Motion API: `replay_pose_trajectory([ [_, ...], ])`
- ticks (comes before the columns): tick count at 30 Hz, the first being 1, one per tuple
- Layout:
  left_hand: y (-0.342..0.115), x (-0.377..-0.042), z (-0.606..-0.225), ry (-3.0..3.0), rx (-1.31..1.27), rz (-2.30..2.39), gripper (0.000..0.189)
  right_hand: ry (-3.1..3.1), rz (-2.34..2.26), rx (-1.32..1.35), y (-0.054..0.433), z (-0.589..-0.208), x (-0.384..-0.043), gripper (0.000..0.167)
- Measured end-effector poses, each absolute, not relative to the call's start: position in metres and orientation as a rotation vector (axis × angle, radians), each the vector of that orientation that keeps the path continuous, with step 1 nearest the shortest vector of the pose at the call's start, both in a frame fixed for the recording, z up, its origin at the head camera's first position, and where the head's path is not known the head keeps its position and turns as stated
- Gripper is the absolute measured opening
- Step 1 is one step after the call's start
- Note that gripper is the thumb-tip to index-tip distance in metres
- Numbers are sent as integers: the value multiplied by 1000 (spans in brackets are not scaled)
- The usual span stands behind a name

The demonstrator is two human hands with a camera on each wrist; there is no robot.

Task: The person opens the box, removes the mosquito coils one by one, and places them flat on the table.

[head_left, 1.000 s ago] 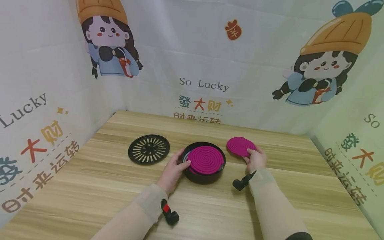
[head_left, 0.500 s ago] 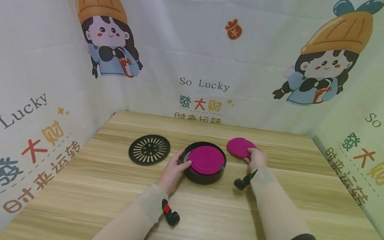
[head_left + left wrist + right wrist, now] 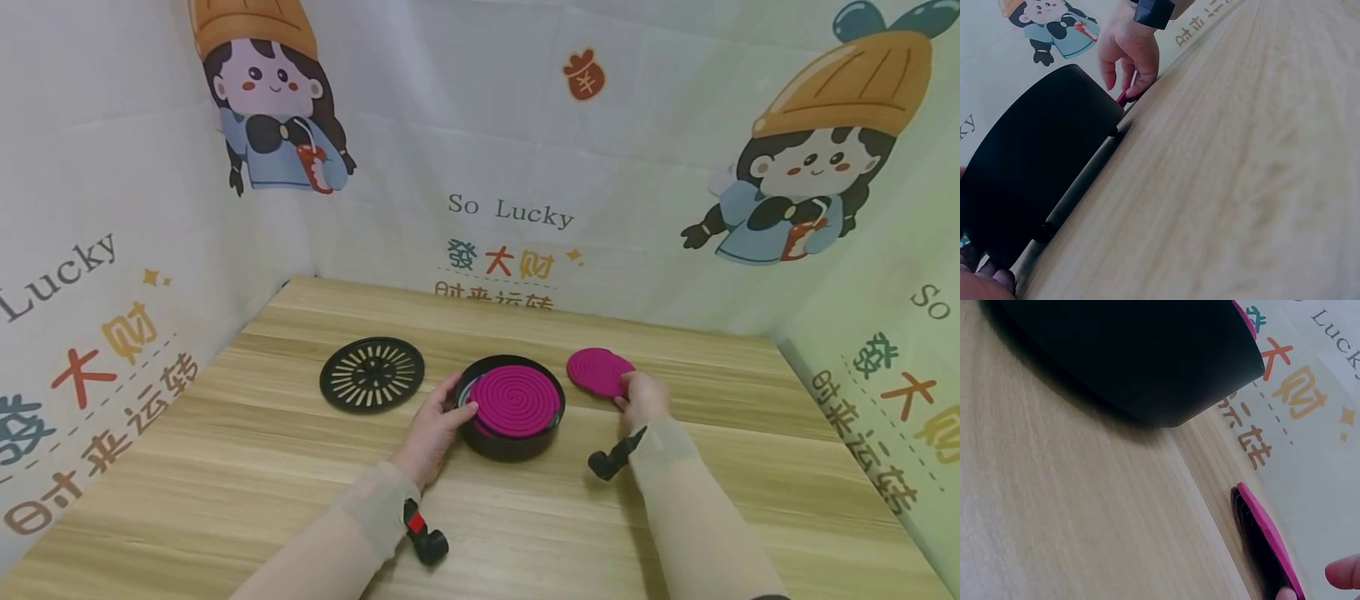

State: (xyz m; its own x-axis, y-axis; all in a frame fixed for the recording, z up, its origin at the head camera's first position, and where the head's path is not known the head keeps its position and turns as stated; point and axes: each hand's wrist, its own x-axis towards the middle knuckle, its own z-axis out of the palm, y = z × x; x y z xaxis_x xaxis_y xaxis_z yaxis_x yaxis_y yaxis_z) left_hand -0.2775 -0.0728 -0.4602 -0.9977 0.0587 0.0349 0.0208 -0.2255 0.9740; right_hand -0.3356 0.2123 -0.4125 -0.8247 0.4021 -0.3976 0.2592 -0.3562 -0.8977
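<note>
My left hand (image 3: 432,433) grips the left side of a round black mosquito coil holder (image 3: 510,448), its thumb over the rim. Inside the holder lies a magenta spiral mosquito coil (image 3: 516,400). To the right, my right hand (image 3: 643,400) pinches the near right edge of other magenta mosquito coils (image 3: 597,372), which look like two overlapped discs. In the right wrist view these mosquito coils (image 3: 1269,528) tilt over the tabletop, with one fingertip at their edge. A round black slotted lid (image 3: 372,374) lies left of the holder.
Everything stands on a wood-grain table (image 3: 510,525). A white printed cloth (image 3: 405,150) surrounds its back and sides. Small black cameras are strapped to both wrists.
My right hand and its mosquito coils have shifted slightly down and toward me. My left hand, the holder and the lid stay in place.
</note>
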Motion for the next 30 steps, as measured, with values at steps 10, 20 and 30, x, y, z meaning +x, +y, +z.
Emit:
replay_pose_trajectory([
  [10, -72, -278, -459, 1951, 123, 2434, 66, -1783, 2285, -880, 213, -411, -332, 38],
  [20, -72, -280, -459, 1942, 123, 2441, 66, -1792, 2267, -822, 215, -410, -329, 47],
  [30, -72, -279, -461, 1946, 116, 2430, 66, -1847, 2179, -746, 218, -410, -317, 28],
])
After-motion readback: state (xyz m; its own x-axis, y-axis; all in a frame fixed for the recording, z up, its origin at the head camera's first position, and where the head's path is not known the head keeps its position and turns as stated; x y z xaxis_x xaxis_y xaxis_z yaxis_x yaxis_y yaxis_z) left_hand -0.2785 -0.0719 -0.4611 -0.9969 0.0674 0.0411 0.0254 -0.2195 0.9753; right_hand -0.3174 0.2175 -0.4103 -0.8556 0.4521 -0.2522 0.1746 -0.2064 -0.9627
